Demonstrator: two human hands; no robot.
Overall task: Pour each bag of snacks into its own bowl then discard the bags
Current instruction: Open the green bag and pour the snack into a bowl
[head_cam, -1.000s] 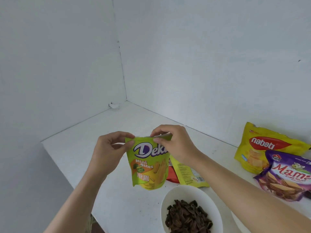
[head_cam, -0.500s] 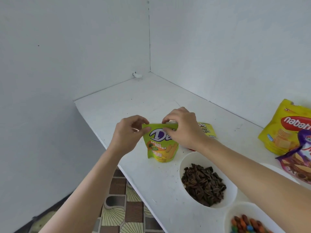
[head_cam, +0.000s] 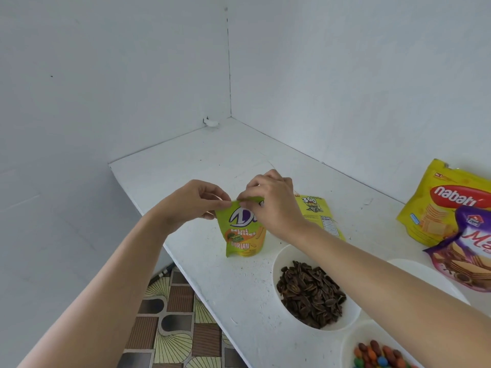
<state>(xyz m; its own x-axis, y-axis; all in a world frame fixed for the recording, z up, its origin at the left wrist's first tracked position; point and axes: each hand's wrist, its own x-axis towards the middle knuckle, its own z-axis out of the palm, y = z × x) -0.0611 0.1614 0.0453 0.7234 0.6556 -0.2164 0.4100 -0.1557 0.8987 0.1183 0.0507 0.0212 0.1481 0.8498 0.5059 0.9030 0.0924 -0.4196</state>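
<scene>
I hold a small green and yellow Deka durian bag (head_cam: 243,233) upright over the white table (head_cam: 202,160). My left hand (head_cam: 195,201) pinches its top left corner and my right hand (head_cam: 271,201) pinches the top edge beside it. In front of the bag sits a white bowl (head_cam: 350,318) full of dark sunflower seeds. A second bowl (head_cam: 348,346) with coloured candies is at the bottom right. A third white bowl (head_cam: 425,272) lies partly behind my right forearm.
An empty yellow seed bag (head_cam: 318,211) lies flat behind my right hand. A yellow Nabati bag (head_cam: 446,205) and a purple wafer bag (head_cam: 467,251) lean at the right. The table's left edge drops to a patterned floor (head_cam: 172,314). Walls close the corner.
The view has tilted down, so the bowls and the floor show more. Both hands keep their pinch on the green bag's top, which now hangs lower, close to the table.
</scene>
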